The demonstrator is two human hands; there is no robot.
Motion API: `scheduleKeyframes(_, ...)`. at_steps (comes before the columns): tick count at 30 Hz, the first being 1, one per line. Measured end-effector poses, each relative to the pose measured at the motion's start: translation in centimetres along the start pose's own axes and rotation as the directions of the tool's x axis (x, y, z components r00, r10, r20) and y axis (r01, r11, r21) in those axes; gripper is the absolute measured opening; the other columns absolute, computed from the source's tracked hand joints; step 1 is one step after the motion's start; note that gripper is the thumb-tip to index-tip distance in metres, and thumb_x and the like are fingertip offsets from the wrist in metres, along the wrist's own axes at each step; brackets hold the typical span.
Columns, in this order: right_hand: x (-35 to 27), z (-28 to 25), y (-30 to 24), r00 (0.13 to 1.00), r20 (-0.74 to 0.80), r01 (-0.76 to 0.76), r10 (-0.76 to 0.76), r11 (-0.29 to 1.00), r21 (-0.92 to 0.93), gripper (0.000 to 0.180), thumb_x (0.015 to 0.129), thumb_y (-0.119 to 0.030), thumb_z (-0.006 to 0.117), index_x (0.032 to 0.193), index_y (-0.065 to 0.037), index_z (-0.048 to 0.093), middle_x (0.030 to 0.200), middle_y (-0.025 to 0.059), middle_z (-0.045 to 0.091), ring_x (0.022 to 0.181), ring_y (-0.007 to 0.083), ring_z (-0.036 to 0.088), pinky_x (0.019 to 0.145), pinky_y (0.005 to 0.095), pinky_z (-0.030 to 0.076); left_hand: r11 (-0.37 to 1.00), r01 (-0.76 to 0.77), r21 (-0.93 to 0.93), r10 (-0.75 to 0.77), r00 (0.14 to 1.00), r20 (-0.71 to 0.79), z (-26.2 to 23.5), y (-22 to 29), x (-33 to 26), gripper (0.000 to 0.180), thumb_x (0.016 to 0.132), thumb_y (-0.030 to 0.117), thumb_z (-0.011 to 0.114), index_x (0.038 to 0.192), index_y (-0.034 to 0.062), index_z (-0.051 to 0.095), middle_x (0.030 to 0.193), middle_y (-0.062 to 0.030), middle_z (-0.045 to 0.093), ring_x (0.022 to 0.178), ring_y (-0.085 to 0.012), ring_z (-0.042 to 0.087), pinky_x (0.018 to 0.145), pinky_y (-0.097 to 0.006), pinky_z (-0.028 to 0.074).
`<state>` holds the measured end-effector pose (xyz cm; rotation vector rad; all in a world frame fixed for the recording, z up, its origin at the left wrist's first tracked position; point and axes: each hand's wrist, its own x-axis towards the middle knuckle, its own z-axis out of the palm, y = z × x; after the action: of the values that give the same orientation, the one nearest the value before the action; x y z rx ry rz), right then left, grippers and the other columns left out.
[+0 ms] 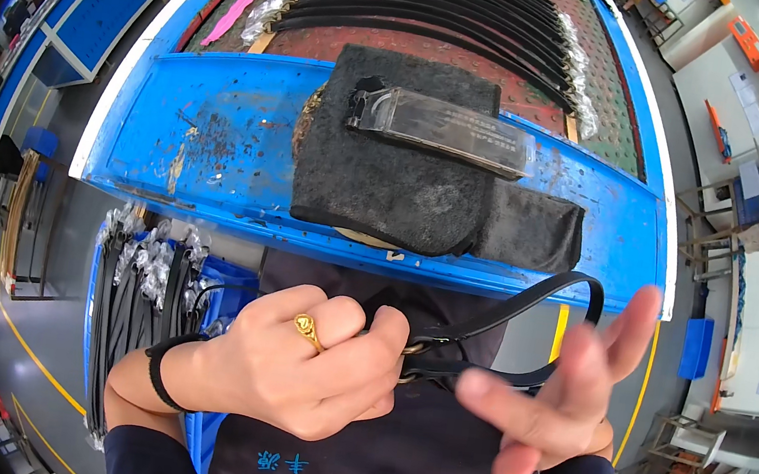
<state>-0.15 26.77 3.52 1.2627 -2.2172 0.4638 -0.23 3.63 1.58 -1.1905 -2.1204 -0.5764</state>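
My left hand (305, 362) is closed in front of my apron, its fingers pinched round the ends of a narrow black strap (524, 302). Brass-coloured metal hardware (415, 347) shows where the strap leaves those fingers. From there the strap bends out to the right in a loop. Beside the loop, my right hand (560, 395) has its fingers spread and slightly blurred. Part of the strap passes behind that hand, so I cannot tell whether they touch. Beyond both hands, a clear plastic case (451, 131) lies on a dark plush cloth pad (386, 190).
A blue workbench (220, 139) spans the space ahead. Several black straps with plastic-wrapped ends (428, 13) lie in a row on its textured mat. More wrapped straps (128, 290) hang over a blue crate at my left. A pink strip (247, 4) lies at the far left.
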Motion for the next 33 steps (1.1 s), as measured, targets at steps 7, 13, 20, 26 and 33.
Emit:
scheduleKeyframes(7, 0.4, -0.1, 0.2, 0.99, 0.128, -0.041, 0.055, 0.993, -0.11, 0.068, 0.087, -0.062, 0.013, 0.094, -0.024, 0.07, 0.136, 0.0144, 0.034, 0.13, 0.0437, 0.016, 0.106, 0.0542, 0.005, 1.0, -0.017, 0.013, 0.016, 1.0, 0.021, -0.1, -0.1, 0.0, 0.011, 0.058, 0.016, 0.061, 0.064, 0.0061, 0.06, 0.08, -0.0079, 0.058, 0.053, -0.0137, 0.043, 0.041, -0.023, 0.03)
scheduleKeyframes(13, 0.7, 0.5, 0.5, 0.994, 0.105, -0.002, 0.013, 0.994, -0.105, 0.068, 0.086, -0.062, 0.013, 0.094, -0.025, 0.07, 0.135, 0.0145, 0.036, 0.129, 0.0442, 0.018, 0.106, 0.0533, 0.008, 1.0, -0.015, 0.01, 0.015, 0.999, 0.031, 0.0, 0.0, 0.1, 0.01, 0.059, 0.015, 0.062, 0.064, 0.0059, 0.059, 0.08, -0.0067, 0.057, 0.055, -0.0133, 0.043, 0.042, -0.023, 0.029)
scheduleKeyframes(20, 0.7, -0.2, 2.5, 0.907, -0.023, -0.417, 0.42, 0.906, 0.071, 0.062, 0.091, -0.052, 0.02, 0.097, -0.013, 0.068, 0.132, 0.0186, 0.041, 0.13, 0.0396, 0.022, 0.105, 0.0475, 0.013, 0.998, -0.054, 0.023, 0.052, 0.997, 0.051, -0.5, -0.5, -0.6, 0.011, 0.063, 0.017, 0.06, 0.063, 0.006, 0.06, 0.08, -0.0069, 0.058, 0.054, -0.0143, 0.044, 0.041, -0.023, 0.031)
scheduleKeyframes(26, -6.0, 3.1, 8.5, 0.762, 0.165, -0.63, 0.626, 0.776, -0.031, 0.039, 0.091, -0.033, 0.038, 0.096, -0.008, 0.068, 0.134, 0.0114, 0.041, 0.131, 0.0343, 0.023, 0.105, 0.0488, 0.014, 0.995, 0.044, -0.092, -0.043, 0.999, 0.007, -2.3, -1.3, -1.2, 0.009, 0.057, 0.015, 0.059, 0.061, 0.0066, 0.058, 0.075, -0.0049, 0.059, 0.053, -0.0157, 0.044, 0.042, -0.025, 0.034)
scheduleKeyframes(33, -6.1, 3.9, 7.4, 0.783, 0.159, -0.537, 0.602, 0.782, -0.316, 0.022, 0.083, -0.025, 0.054, 0.091, -0.011, 0.069, 0.133, 0.0093, 0.043, 0.131, 0.0349, 0.023, 0.104, 0.0535, 0.008, 0.95, 0.195, -0.246, -0.185, 0.981, 0.064, -3.0, -1.4, -1.1, 0.013, 0.048, 0.011, 0.057, 0.06, 0.0086, 0.058, 0.071, -0.0028, 0.058, 0.048, -0.0166, 0.045, 0.043, -0.026, 0.038)
